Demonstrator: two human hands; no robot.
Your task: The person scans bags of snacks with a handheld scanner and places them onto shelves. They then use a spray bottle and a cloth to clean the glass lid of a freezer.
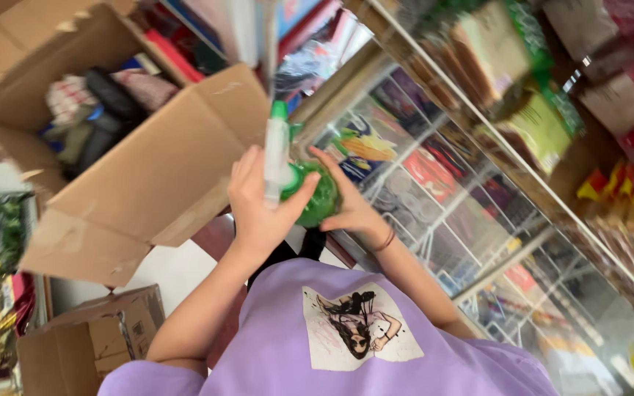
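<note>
up close, the left hand (258, 209) has its fingers clenched around a white tube with a green cap (276, 154), held upright. just beside it the right hand (350, 209) cups a round green packet (317, 196), fingers curled against it. behind them sits an open cardboard box (148, 176) of clothes, a glass-fronted shelf (478, 213) to the right.

I see a lilac short-sleeved T-shirt (317, 359) with a white square print (359, 328) of a dark-haired figure on its front, bare forearms, and a thin brown band (384, 240) circling the right wrist.
</note>
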